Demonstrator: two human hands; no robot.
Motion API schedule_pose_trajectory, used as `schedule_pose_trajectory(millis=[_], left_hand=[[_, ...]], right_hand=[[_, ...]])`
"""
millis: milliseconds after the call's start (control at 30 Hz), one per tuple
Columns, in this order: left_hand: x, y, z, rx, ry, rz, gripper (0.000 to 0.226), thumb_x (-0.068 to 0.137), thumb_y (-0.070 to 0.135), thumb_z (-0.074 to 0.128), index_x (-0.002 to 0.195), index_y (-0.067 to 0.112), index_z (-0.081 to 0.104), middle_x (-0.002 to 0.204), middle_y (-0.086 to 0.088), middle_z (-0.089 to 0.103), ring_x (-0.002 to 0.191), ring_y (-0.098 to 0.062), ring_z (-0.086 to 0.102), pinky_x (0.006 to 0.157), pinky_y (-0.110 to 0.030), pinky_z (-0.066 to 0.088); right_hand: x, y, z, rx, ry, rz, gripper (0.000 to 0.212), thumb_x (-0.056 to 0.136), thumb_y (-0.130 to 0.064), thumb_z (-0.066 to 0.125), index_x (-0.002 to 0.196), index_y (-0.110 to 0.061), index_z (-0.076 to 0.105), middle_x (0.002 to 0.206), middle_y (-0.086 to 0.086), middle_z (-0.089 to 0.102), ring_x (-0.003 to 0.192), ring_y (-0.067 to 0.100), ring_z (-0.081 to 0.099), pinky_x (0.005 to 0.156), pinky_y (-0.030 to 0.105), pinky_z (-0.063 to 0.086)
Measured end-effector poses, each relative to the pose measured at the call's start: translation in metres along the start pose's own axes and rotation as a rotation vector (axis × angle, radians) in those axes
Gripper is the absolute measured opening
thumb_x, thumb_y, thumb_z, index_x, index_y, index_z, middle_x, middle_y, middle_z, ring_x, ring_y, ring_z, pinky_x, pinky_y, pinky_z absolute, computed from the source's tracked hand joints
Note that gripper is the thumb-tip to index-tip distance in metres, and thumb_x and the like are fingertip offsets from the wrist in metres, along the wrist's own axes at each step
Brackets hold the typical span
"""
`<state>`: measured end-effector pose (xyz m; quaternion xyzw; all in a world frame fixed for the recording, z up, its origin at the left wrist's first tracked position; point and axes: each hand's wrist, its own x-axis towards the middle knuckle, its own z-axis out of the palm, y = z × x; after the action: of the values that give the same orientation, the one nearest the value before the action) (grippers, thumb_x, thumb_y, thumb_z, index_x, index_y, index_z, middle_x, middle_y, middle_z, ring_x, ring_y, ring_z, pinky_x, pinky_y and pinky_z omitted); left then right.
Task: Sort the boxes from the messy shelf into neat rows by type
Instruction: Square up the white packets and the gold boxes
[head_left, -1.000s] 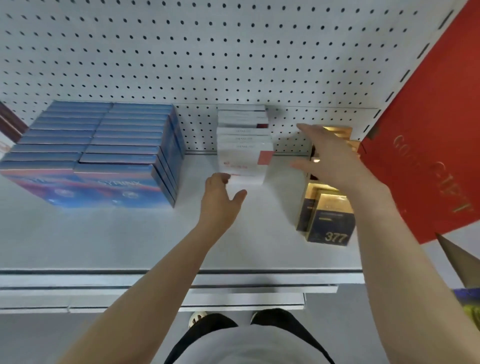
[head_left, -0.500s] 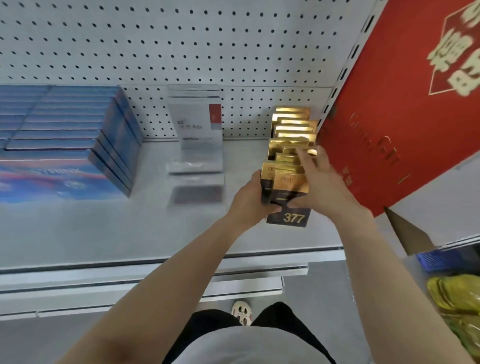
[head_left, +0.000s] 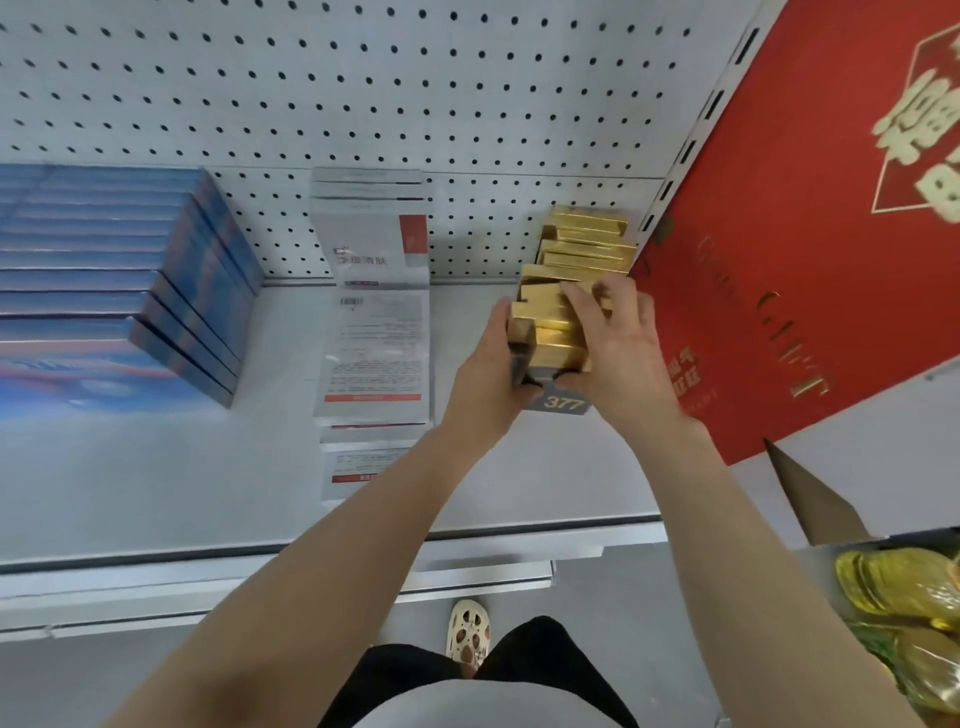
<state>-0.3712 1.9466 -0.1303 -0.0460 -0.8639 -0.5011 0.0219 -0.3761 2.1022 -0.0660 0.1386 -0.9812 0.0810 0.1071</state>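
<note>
Gold boxes (head_left: 566, 312), right of white boxes (head_left: 375, 332), now getting squared up: both hands, L (head_left: 491, 387) & R (head_left: 621, 353), having left the white ones, gripping the front few.

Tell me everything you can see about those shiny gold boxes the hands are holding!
The shiny gold boxes stand in a row on the white metal shelf, running from the pegboard back wall toward the front, beside a big red gift box. They look like glossy card with gold tops and dark lower faces; the front one reads 377. The row is uneven. The left hand grips the front boxes from the left, and the right hand from the top and right.
</note>
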Motion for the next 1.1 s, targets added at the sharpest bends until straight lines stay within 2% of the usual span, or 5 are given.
schedule_pose_trajectory(millis=[300, 700, 800, 900, 1100], left_hand=[[0.041, -0.008, -0.017, -0.178, -0.295, -0.088, 0.134, 0.063, 0.028, 0.09, 0.154, 0.034, -0.008, 0.111, 0.059, 0.041, 0.109, 0.019, 0.049, 0.085, -0.006, 0.041], [0.043, 0.011, -0.004, -0.483, -0.417, -0.049, 0.124, 0.071, 0.003, 0.085, 0.154, 0.028, -0.004, 0.151, 0.005, 0.038, 0.136, -0.008, 0.042, 0.105, -0.033, 0.047], [0.043, 0.011, -0.027, -0.414, -0.433, -0.11, 0.105, 0.072, 0.058, 0.076, 0.146, 0.057, 0.002, 0.141, 0.048, 0.025, 0.127, 0.025, 0.026, 0.092, 0.005, 0.028], [0.056, 0.013, -0.039, -0.402, -0.324, -0.245, 0.095, 0.069, 0.092, 0.036, 0.15, 0.054, 0.003, 0.156, 0.035, 0.01, 0.139, 0.011, 0.014, 0.109, -0.016, 0.013], [0.105, 0.03, -0.021, -0.444, -0.241, -0.265, 0.043, 0.101, 0.055, 0.027, 0.134, 0.037, 0.047, 0.126, 0.036, 0.055, 0.117, 0.018, 0.047, 0.104, -0.021, 0.033]], right_hand=[[0.045, 0.03, -0.005, 0.656, 0.019, 0.394, 0.073, 0.091, -0.064, 0.046, 0.151, -0.027, 0.027, 0.153, -0.005, 0.028, 0.143, 0.015, 0.028, 0.116, 0.038, 0.028], [0.079, 0.04, 0.021, 0.802, -0.13, 0.504, 0.047, 0.101, -0.044, 0.046, 0.144, -0.026, 0.038, 0.136, -0.009, 0.052, 0.121, 0.013, 0.051, 0.098, 0.027, 0.038], [0.096, 0.047, 0.014, 0.661, 0.029, 0.49, 0.054, 0.101, -0.043, 0.044, 0.146, -0.015, 0.034, 0.143, 0.005, 0.047, 0.131, 0.024, 0.044, 0.103, 0.03, 0.033], [0.117, 0.053, 0.016, 0.712, -0.09, 0.572, 0.056, 0.101, -0.045, 0.042, 0.146, -0.013, 0.033, 0.142, 0.01, 0.049, 0.13, 0.029, 0.047, 0.108, 0.039, 0.038], [0.129, 0.052, 0.032, 0.781, -0.16, 0.635, 0.05, 0.103, -0.047, 0.033, 0.142, -0.016, 0.037, 0.129, 0.008, 0.058, 0.116, 0.029, 0.056, 0.102, 0.047, 0.045]])
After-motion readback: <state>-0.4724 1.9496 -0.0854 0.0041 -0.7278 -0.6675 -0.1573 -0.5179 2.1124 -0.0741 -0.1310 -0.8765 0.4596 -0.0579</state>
